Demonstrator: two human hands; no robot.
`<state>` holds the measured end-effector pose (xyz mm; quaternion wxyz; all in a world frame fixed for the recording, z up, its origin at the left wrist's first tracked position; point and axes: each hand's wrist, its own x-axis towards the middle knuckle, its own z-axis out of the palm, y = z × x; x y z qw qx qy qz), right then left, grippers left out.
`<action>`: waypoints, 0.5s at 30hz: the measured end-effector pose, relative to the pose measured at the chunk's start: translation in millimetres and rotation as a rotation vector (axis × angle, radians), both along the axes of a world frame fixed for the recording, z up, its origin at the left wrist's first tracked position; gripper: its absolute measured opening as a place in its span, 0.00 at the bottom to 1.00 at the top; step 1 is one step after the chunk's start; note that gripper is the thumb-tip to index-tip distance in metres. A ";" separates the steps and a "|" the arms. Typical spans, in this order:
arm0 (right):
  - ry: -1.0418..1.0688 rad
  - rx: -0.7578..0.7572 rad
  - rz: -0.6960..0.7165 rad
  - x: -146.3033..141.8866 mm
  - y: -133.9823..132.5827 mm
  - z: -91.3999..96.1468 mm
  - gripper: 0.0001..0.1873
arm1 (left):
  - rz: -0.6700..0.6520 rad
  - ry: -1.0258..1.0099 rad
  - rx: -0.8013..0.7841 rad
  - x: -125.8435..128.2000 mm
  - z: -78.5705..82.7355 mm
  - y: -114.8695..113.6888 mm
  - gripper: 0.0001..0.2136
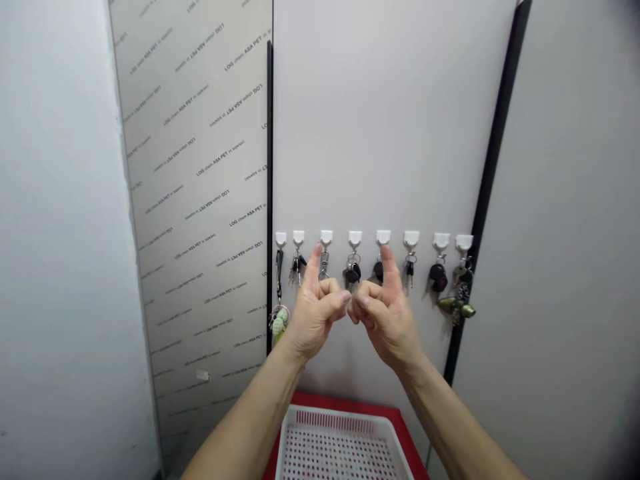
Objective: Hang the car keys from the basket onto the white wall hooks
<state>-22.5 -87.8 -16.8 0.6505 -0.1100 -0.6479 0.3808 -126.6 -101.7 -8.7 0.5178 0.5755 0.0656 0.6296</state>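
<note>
My left hand (317, 310) is raised before a row of hanging keys, its index finger pointing up and the other fingers curled. My right hand (386, 317) mirrors it, close by, with its own index finger up. The thumbs point inward and almost meet; neither hand holds anything. Behind the left fingertip is a metal key clip (325, 260) on a white hook (327, 237). The right fingertip overlaps the lower part of another white hook (383, 236), and the hand partly hides a black key (378, 270). Between the hands hangs a black-headed key bunch (353, 272).
More hooks carry small keys (298, 265), a strap with a green charm (279, 321), a key (410, 270), a black fob (439, 277) and keys with a greenish-gold ornament (457, 308). Below, a white perforated basket (345, 421) rests on a red surface (407, 437).
</note>
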 end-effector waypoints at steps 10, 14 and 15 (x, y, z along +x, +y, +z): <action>0.024 -0.045 0.084 -12.8 0.6 -2.7 0.36 | -0.058 -0.016 -0.034 -6.5 -3.3 -3.9 0.33; -0.039 -0.064 0.032 -18.1 2.7 -4.6 0.36 | 0.010 0.022 -0.042 -10.1 -9.0 -0.6 0.32; -0.083 -0.083 0.003 -19.4 5.1 -5.2 0.35 | 0.059 0.039 -0.044 -12.6 -11.4 2.7 0.31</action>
